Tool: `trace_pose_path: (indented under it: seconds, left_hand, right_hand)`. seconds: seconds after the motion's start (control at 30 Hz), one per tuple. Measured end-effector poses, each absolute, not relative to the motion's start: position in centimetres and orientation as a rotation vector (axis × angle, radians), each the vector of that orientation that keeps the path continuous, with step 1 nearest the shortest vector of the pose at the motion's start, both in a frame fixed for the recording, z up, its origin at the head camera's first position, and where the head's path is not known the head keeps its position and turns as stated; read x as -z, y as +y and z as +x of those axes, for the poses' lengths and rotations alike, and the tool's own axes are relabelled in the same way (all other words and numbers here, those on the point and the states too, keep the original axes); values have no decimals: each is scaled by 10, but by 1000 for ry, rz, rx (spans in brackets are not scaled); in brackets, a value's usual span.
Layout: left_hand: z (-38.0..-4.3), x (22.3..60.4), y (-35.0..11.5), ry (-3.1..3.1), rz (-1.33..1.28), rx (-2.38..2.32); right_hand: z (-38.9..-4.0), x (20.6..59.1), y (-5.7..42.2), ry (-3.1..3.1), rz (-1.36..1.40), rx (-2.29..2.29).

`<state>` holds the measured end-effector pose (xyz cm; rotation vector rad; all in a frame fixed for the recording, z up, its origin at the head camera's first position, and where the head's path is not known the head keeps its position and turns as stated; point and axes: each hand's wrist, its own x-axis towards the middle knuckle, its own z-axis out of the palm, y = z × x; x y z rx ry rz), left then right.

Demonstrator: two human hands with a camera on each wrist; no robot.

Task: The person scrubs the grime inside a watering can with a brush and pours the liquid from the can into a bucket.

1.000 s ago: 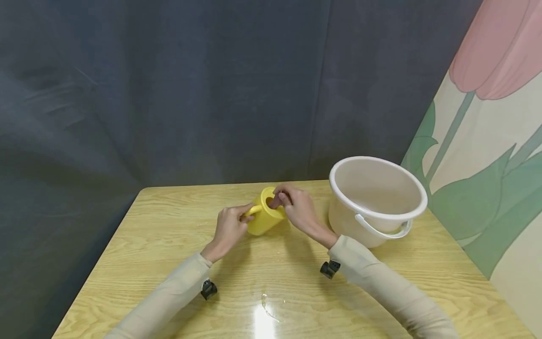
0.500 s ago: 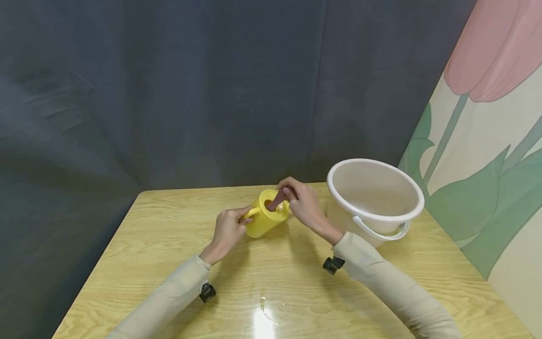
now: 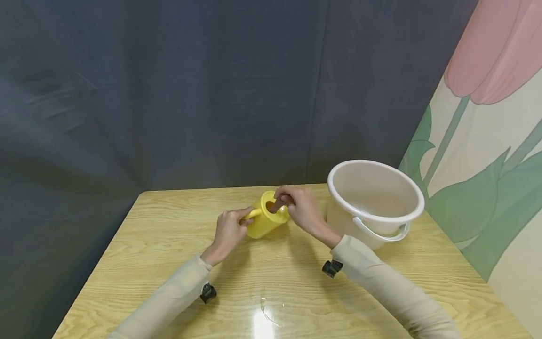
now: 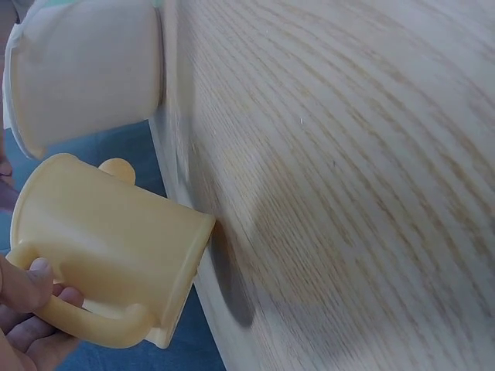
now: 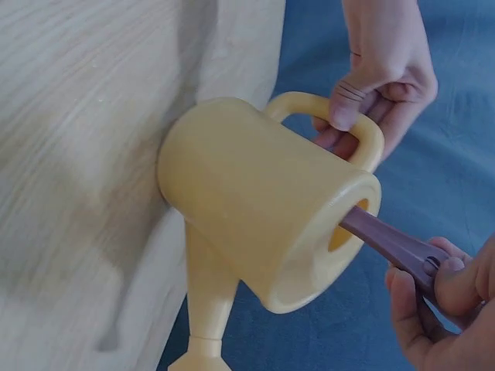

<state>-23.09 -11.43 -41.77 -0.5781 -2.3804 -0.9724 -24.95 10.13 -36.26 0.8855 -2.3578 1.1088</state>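
Observation:
My left hand (image 3: pixel 228 229) grips the loop handle of a small yellow watering can (image 3: pixel 260 224), fingers curled round it. The can tilts, its round top opening facing up toward me, and its lower edge is right at the wooden tabletop. In the right wrist view its spout (image 5: pixel 209 286) points away from the handle side. With thumb and fingers my right hand (image 3: pixel 302 207) pinches a mauve-brown plastic tool (image 5: pixel 387 241) with a flared, slotted end. The tool's other end goes through the can's opening and is hidden inside.
A large whitish bucket (image 3: pixel 345 221) with a white bail handle stands on the table to the right of the can. Wet spots (image 3: pixel 267 310) glisten on the wooden table (image 3: pixel 169 245). Behind the table hangs a dark curtain (image 3: pixel 228 94); a flower-painted wall (image 3: pixel 474 188) is at the right.
Half a second ago my right hand had lifted the mauve tool partly out of the can; now the hand is lower and the tool sits deeper. My left hand keeps its grip.

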Motion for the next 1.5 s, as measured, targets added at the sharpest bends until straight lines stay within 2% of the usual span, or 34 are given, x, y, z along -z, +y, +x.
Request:
trace_pose_path:
  seconds: [0.33, 0.9, 1.5]
  left_hand:
    - [-231, 418, -113, -2378, -585, 977]
    - [-232, 417, -114, -2369, -605, 960]
    - [-230, 417, -113, -2372, -608, 969]
  right_hand:
    - [-251, 369, 98, -2381, 912, -1099]
    - [-252, 343, 110, -2363, 876, -1163]
    - [-248, 364, 101, -2408, 957, -1035]
